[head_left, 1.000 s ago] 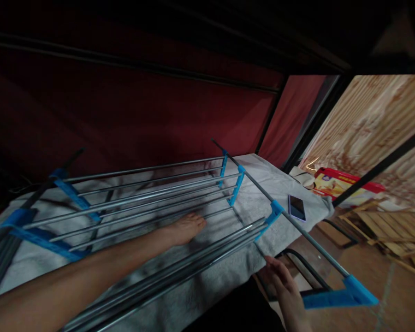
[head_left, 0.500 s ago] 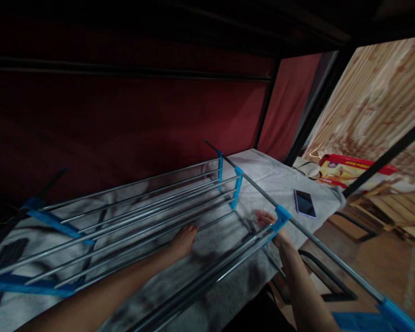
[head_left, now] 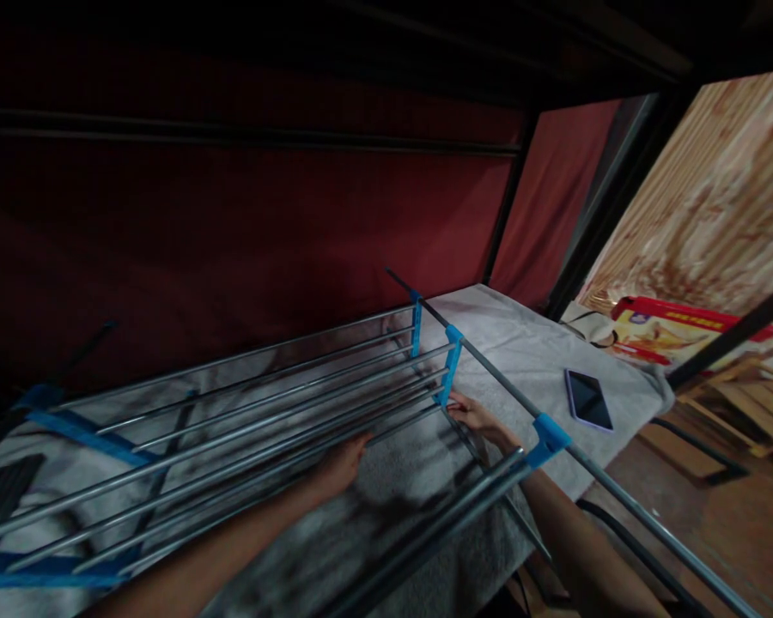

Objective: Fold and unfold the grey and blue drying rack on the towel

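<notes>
A rack of thin metal tubes with blue plastic brackets lies across a grey blanket. My left hand (head_left: pixel 343 463) is closed around one of its lower metal tubes (head_left: pixel 399 422), left of the middle bracket. At the lower end of that blue bracket (head_left: pixel 449 369), my right hand (head_left: pixel 477 416) has its fingers pressed against the plastic. Nearer to me, another blue bracket (head_left: pixel 546 442) joins more tubes to the long side pole (head_left: pixel 506 382), above my right forearm. The fingertips of both hands are partly hidden.
A phone (head_left: pixel 588 398) lies on the blanket (head_left: pixel 521 343) at the right. Black bed-frame posts (head_left: pixel 611 197) and a dark red curtain (head_left: pixel 264 232) surround the bed. Beyond are a red and yellow box (head_left: pixel 676 330) and wooden slats (head_left: pixel 760 403). Black strips (head_left: pixel 6 493) lie at the far left.
My right hand has moved away from me, from beside the near bracket to the middle one. My left hand now grips a tube. The camera view has shifted slightly.
</notes>
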`<state>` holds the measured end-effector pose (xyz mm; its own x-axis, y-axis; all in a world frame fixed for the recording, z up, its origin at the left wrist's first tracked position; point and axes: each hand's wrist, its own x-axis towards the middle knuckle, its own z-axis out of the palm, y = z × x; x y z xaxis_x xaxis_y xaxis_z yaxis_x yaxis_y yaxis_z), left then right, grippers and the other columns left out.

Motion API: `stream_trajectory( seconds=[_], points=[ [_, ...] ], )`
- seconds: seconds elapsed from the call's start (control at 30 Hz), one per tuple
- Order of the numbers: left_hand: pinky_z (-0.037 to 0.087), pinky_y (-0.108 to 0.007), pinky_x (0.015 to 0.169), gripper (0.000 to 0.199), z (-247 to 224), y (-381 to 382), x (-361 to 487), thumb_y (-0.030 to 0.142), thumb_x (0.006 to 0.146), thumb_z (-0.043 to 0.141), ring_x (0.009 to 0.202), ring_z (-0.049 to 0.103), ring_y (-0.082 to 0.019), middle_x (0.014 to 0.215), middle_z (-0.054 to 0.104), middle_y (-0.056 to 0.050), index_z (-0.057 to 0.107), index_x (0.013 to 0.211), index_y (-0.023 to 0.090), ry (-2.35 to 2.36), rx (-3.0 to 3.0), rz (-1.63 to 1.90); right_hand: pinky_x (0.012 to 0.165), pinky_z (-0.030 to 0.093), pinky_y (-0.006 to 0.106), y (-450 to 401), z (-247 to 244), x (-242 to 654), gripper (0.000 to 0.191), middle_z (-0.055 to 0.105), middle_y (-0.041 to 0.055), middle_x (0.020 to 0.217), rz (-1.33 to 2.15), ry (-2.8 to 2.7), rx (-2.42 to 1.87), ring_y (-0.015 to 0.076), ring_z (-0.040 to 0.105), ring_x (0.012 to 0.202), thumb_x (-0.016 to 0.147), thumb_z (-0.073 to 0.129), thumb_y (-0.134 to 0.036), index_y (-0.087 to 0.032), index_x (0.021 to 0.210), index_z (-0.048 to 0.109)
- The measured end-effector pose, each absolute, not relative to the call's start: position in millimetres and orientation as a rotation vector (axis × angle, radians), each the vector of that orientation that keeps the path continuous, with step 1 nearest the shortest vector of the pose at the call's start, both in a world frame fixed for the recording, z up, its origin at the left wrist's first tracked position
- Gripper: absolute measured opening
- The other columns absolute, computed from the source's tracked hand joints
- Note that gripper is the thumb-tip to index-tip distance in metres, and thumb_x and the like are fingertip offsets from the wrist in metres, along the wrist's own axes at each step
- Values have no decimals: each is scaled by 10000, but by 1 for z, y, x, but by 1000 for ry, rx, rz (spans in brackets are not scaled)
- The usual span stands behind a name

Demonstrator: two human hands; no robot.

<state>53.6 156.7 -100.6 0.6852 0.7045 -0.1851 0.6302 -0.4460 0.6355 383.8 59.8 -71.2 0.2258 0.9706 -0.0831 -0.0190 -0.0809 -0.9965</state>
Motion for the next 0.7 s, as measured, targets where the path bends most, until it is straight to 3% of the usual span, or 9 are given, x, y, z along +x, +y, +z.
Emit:
stream_trajectory(
  seconds=[0.33, 0.53, 0.7],
  points=[
    [329, -425, 1184, 485, -91, 157, 53, 281, 930, 393, 1360, 484, -245, 1437, 560, -57, 561, 1382, 232, 1063, 2237, 130, 726, 449, 288, 62, -77, 384, 181, 646, 7, 826, 1164, -1124, -1325, 179, 558, 773, 650, 705, -249, -173, 810, 662],
    [358, -413, 1167, 476, -76, 151, 56, 264, 926, 389, 1337, 511, -231, 1419, 577, -30, 576, 1364, 256, 1083, 2188, 106, 728, 445, 284, 61, -83, 385, 217, 641, -4, 818, 1162, -1145, -1314, 166, 551, 758, 677, 700, -271, -180, 870, 663],
    [340, -405, 1177, 470, -77, 151, 57, 262, 923, 393, 1350, 498, -238, 1413, 581, -64, 594, 1345, 214, 1067, 2198, 124, 743, 450, 286, 64, -92, 389, 262, 649, 0, 830, 1165, -1167, -1310, 165, 563, 765, 689, 700, -277, -182, 933, 679]
  ],
)
